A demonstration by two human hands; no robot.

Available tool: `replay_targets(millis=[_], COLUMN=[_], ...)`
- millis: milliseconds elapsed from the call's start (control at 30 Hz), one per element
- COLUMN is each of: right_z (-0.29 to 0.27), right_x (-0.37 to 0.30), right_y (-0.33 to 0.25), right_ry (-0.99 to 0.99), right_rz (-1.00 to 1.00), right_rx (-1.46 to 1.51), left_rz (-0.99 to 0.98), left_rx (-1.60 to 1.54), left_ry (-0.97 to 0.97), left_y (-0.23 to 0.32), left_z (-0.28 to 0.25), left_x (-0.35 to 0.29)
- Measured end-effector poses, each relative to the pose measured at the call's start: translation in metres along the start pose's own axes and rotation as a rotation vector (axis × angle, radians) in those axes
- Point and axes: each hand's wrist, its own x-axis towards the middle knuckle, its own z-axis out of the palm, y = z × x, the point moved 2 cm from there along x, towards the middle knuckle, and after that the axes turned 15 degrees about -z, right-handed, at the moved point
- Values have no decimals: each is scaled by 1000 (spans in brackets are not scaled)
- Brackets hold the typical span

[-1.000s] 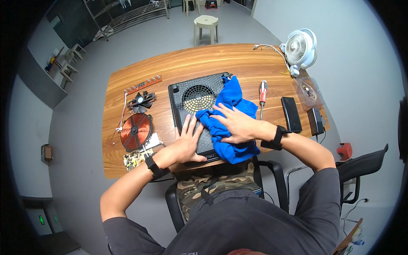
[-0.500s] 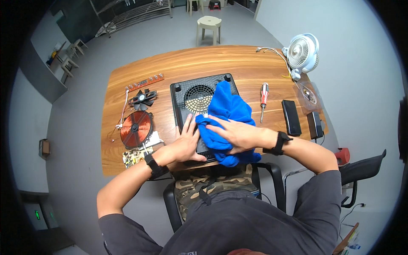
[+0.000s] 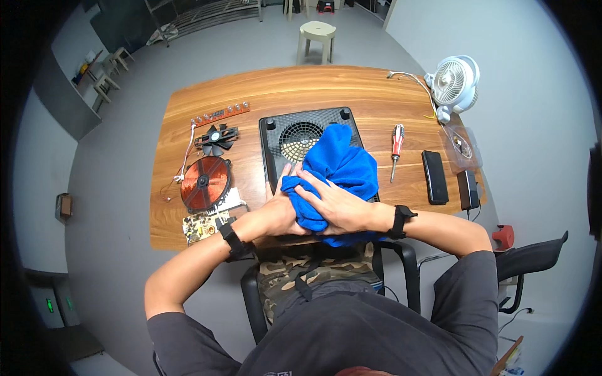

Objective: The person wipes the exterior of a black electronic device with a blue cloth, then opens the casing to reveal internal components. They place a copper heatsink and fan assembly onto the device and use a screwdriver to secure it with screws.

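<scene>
On our wood desk (image 3: 360, 94), our right grip (image 3: 348, 208) bunches the cloth (image 3: 346, 164) atop the case (image 3: 300, 133), left grip (image 3: 277, 212) spread on it; beyond the case, a stool (image 3: 317, 29); far left of it, an unreadable green sign (image 3: 49, 305).

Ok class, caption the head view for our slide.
Right hand on blue cloth over a black vented casing, left hand at its edge, copper coil nearby.

A pale stool (image 3: 317, 30) stands on grey floor (image 3: 251, 47).
</scene>
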Motion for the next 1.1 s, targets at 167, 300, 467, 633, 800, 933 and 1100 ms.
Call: replay_targets(millis=[167, 300, 467, 633, 800, 933, 1100], right_z=[-4, -19, -28, -14, -11, 3, 18], right_x=[-2, -14, -20, -22, -10, 0, 22], right_y=[2, 5, -1, 8, 5, 5, 8], right_ry=[-20, -89, -152, -90, -74, 1, 16], right_rz=[24, 66, 184, 77, -8, -49, -78], right_rx=[4, -190, -169, -101, -28, 20, 71], left_rz=[190, 134, 130, -38, -54, -71, 7], left_rx=[-94, -197, -206, -44, -199, -248, -203], left_ry=[174, 53, 4, 102, 82, 74, 196], left_y=[-3, -3, -38, -55, -59, -56, -64], left_z=[-1, -11, 2, -29, -32, -35, -29], left_x=[-3, -8, -12, -28, -25, -24, -18])
